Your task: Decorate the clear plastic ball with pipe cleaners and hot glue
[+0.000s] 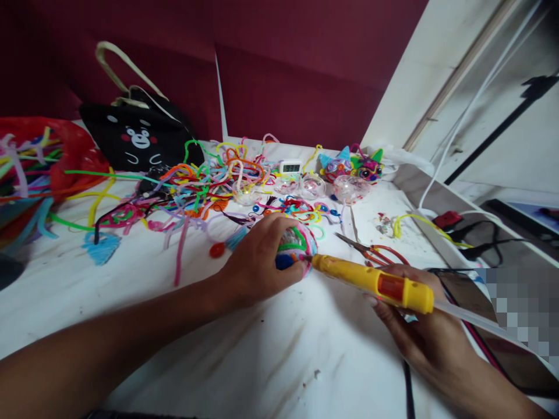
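My left hand [262, 250] is closed around a small round craft piece [301, 240] wrapped in coloured pipe cleaners, with green, pink, white and blue strands showing; my fingers hide its left side. In my right hand [419, 317] is a yellow glue gun [349, 272], a glue stick [463, 314] jutting from its rear. The gun's nozzle touches or nearly touches the right side of the craft piece, near my left fingertips. Just behind the gun lie scissors [371, 250] with orange handles.
Tangled pipe cleaners [205, 180] spread across the back, beside a black bag [135, 137] and a red plastic bag [82, 160]. Clear cups [312, 186], a small digital timer [290, 167] and finished cat-like crafts [338, 164] stand behind. A phone [469, 294] lies at right.
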`<state>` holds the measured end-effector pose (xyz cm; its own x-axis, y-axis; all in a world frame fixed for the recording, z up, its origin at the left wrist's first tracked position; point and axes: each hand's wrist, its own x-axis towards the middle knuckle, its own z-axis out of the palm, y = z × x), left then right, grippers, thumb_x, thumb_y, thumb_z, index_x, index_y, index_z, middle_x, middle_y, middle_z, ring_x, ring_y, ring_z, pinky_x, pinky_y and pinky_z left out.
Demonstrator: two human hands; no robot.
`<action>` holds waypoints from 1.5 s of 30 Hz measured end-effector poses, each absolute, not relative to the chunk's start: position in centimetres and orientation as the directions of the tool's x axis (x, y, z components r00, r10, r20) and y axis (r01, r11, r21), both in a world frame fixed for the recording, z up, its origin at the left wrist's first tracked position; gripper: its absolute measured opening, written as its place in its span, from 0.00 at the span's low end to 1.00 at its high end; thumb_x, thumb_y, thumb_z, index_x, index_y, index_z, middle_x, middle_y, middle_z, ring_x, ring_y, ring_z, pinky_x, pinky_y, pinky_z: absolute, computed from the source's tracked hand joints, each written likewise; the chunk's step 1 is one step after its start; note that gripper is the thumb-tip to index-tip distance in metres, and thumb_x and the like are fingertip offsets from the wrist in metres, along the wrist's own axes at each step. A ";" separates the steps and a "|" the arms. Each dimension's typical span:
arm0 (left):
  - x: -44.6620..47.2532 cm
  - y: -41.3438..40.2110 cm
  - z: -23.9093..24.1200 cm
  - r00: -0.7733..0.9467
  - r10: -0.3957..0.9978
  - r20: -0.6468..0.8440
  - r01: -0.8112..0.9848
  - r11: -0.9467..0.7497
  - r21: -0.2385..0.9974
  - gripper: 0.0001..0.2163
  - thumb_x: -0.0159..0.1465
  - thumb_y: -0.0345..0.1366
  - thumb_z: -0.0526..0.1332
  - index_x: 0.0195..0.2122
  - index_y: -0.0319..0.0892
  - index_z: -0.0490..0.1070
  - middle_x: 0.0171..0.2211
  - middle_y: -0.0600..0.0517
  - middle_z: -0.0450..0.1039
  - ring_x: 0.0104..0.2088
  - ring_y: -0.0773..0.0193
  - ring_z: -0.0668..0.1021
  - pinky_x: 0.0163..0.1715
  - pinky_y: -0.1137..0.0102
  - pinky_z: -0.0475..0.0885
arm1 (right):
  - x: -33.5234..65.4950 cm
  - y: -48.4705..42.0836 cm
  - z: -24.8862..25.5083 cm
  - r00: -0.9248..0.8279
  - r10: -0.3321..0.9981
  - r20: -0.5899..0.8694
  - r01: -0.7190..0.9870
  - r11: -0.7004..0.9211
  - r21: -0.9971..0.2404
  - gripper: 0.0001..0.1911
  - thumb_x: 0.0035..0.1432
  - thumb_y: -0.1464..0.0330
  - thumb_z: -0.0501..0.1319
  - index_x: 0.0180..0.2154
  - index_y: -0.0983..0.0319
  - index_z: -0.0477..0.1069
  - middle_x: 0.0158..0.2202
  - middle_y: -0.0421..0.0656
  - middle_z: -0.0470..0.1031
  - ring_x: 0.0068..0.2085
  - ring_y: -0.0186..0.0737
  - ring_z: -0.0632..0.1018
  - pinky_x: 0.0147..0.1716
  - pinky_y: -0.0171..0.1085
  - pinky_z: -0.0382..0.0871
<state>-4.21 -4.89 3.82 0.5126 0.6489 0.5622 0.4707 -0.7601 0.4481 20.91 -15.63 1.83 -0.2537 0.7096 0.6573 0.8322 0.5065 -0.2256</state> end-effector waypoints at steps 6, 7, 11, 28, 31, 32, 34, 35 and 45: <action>-4.2 -5.0 3.9 0.505 0.661 0.555 0.472 -0.750 0.465 0.20 0.55 0.33 0.63 0.49 0.43 0.61 0.49 0.45 0.69 0.51 0.53 0.73 0.52 0.57 0.70 | 20.6 -15.6 1.9 -0.229 0.721 0.655 0.828 0.497 -0.258 0.18 0.60 0.71 0.59 0.52 0.54 0.63 0.41 0.45 0.73 0.37 0.45 0.77 0.33 0.42 0.75; -4.2 -5.0 3.8 0.506 0.660 0.556 0.471 -0.751 0.463 0.20 0.55 0.33 0.63 0.49 0.43 0.61 0.49 0.45 0.69 0.52 0.53 0.73 0.52 0.57 0.70 | 20.5 -15.6 2.0 -0.227 0.721 0.655 0.828 0.497 -0.260 0.18 0.60 0.71 0.59 0.51 0.54 0.63 0.41 0.45 0.73 0.38 0.46 0.78 0.33 0.43 0.75; -4.2 -5.0 3.8 0.512 0.657 0.554 0.473 -0.754 0.456 0.20 0.56 0.34 0.63 0.49 0.42 0.61 0.50 0.44 0.69 0.53 0.52 0.72 0.53 0.56 0.69 | 20.0 -15.9 2.4 -0.139 0.712 0.688 0.827 0.466 -0.315 0.14 0.59 0.71 0.60 0.47 0.53 0.66 0.40 0.45 0.73 0.39 0.47 0.79 0.33 0.43 0.77; -4.5 -4.7 3.8 0.497 0.712 0.496 0.524 -0.702 0.482 0.17 0.58 0.37 0.61 0.48 0.43 0.63 0.48 0.46 0.69 0.51 0.54 0.73 0.52 0.59 0.69 | 22.4 -16.0 2.8 -0.023 0.999 0.029 0.559 0.036 -0.829 0.14 0.58 0.58 0.64 0.39 0.60 0.67 0.30 0.43 0.77 0.30 0.38 0.77 0.23 0.32 0.70; -4.4 -4.7 3.8 0.488 0.723 0.490 0.533 -0.691 0.488 0.18 0.58 0.37 0.61 0.49 0.44 0.63 0.48 0.47 0.69 0.51 0.55 0.73 0.53 0.59 0.69 | 22.8 -15.7 1.8 -0.059 0.998 0.037 0.698 0.068 -0.713 0.15 0.59 0.57 0.61 0.42 0.61 0.67 0.25 0.39 0.74 0.24 0.37 0.74 0.20 0.32 0.66; -4.4 -4.7 3.8 0.483 0.727 0.488 0.536 -0.687 0.492 0.18 0.58 0.37 0.61 0.49 0.44 0.63 0.48 0.47 0.69 0.51 0.54 0.73 0.53 0.58 0.69 | 22.9 -15.6 1.6 -0.058 0.997 0.054 0.759 0.079 -0.646 0.17 0.59 0.57 0.60 0.44 0.61 0.68 0.24 0.38 0.73 0.23 0.37 0.73 0.19 0.33 0.65; -4.4 -4.7 3.8 0.480 0.727 0.490 0.532 -0.686 0.496 0.18 0.57 0.36 0.60 0.49 0.44 0.63 0.48 0.47 0.70 0.51 0.54 0.73 0.53 0.58 0.69 | 22.9 -15.6 1.6 -0.034 0.990 0.138 0.877 0.096 -0.471 0.19 0.60 0.57 0.59 0.47 0.62 0.69 0.25 0.40 0.76 0.23 0.39 0.75 0.21 0.35 0.66; -4.4 -4.7 3.8 0.481 0.723 0.496 0.528 -0.690 0.496 0.18 0.57 0.36 0.60 0.49 0.43 0.63 0.47 0.47 0.70 0.51 0.54 0.73 0.53 0.58 0.69 | 22.6 -15.6 1.8 -0.026 0.979 0.203 0.915 0.105 -0.390 0.18 0.61 0.58 0.58 0.48 0.61 0.70 0.29 0.42 0.77 0.25 0.40 0.77 0.23 0.36 0.68; -4.4 -4.7 3.6 0.505 0.675 0.538 0.511 -0.736 0.444 0.18 0.58 0.36 0.61 0.50 0.42 0.63 0.49 0.44 0.69 0.54 0.52 0.72 0.55 0.55 0.69 | 15.3 -12.2 6.3 -0.208 0.913 0.351 0.579 0.404 -0.708 0.07 0.63 0.64 0.59 0.40 0.60 0.72 0.37 0.41 0.76 0.36 0.36 0.75 0.36 0.36 0.70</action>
